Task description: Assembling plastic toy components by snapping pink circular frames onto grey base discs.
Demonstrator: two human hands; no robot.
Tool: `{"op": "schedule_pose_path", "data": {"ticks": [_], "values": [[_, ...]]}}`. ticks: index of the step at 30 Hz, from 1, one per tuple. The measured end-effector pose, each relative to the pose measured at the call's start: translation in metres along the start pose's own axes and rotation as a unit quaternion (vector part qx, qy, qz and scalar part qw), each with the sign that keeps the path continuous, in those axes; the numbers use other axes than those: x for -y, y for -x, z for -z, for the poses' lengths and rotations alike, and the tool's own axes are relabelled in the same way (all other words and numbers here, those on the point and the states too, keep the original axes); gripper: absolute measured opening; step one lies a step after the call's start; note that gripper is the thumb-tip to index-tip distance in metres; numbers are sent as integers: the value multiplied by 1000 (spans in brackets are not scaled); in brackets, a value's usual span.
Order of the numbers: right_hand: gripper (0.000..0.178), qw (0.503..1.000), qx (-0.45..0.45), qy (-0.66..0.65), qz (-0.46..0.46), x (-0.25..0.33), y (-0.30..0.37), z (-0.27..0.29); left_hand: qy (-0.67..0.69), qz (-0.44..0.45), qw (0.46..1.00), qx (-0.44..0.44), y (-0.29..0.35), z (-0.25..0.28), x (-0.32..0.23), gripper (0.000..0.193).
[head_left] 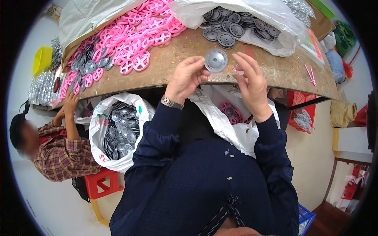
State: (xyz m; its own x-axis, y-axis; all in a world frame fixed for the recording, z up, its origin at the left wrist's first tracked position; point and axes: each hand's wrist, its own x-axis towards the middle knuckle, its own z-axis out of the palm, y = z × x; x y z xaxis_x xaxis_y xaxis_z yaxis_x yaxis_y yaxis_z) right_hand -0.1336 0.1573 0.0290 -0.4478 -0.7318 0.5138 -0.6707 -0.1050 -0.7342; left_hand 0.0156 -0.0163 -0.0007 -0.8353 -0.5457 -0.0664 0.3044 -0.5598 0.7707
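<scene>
Between its thumb and fingers, my left hand (188, 76) grips a round grey plastic disc (215, 61) by its left edge, just above the table's front edge. My right hand (251, 80) is to the right of the disc, apart from it, with thumb and fingers spread. A speck of pink shows by the right fingertips, too small to name. Beyond my hands, a heap of dark grey discs (226, 26) spills from a white sack (287, 41). Pink rings with crossed spokes (140, 61) are piled to the left, some mixed with grey discs (90, 67).
Below the wooden table (177, 49), a white sack (96, 129) of grey discs stands left, and another sack (220, 126) with pink rings lies by my lap. A person in a checked shirt (65, 153) sits left, near a red stool (103, 183). Pink sticks (311, 74) lie right.
</scene>
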Motion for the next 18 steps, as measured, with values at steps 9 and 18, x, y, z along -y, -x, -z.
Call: {"op": "schedule_pose_path", "data": {"ticks": [9, 18], "values": [[41, 964, 43, 140, 220, -10, -4, -4, -5, 123, 991, 59, 18, -14, 15, 19], [29, 993, -17, 42, 110, -8, -3, -29, -126, 11, 991, -54, 27, -16, 8, 15]]}}
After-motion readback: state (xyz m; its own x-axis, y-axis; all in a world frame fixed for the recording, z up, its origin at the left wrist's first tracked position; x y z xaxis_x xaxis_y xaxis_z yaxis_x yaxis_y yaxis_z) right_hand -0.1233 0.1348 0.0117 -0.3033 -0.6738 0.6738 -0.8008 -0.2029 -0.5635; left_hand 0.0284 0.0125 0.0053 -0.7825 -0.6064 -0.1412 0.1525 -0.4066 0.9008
